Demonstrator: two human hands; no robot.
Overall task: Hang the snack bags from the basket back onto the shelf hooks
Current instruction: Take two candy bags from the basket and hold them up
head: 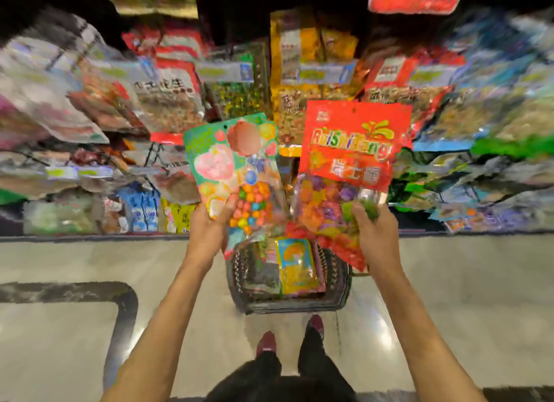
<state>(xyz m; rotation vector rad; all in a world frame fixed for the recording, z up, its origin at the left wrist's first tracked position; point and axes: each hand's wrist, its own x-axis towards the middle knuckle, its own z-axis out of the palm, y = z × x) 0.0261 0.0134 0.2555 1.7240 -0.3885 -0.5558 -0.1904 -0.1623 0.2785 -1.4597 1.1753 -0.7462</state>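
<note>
The hanging packets on the shelf [168, 95] are too blurred to read and the hooks cannot be seen, the red bag [350, 149] covers the fingers of the right hand [377, 236], and the basket [338, 281] is partly hidden behind both held bags.

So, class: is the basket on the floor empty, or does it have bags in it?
Not empty. The basket has at least one yellow bag lying inside; each hand holds another bag above it.

Bags [295, 266] in basket [335, 299], before shelf [299, 71]
</note>
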